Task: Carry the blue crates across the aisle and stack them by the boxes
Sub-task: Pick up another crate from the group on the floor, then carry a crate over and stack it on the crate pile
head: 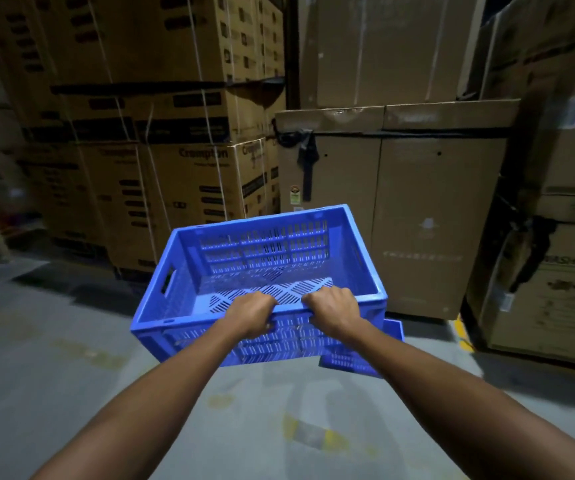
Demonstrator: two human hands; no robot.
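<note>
An empty blue slotted crate (265,251) is held above the floor in the middle of the head view, tilted slightly. My left hand (249,315) and my right hand (334,311) both grip its near long rim, side by side, fingers curled over the edge. Below and to the right of it, part of another blue crate (351,358) shows on the floor, mostly hidden by the held crate and my right arm. A large brown box (417,209) stands just behind both crates.
Strapped cardboard cartons (161,133) are stacked high at the left and back. More boxes (563,265) stand at the right. Grey concrete floor (71,358) with a worn yellow mark (313,434) stretches in front and to the left.
</note>
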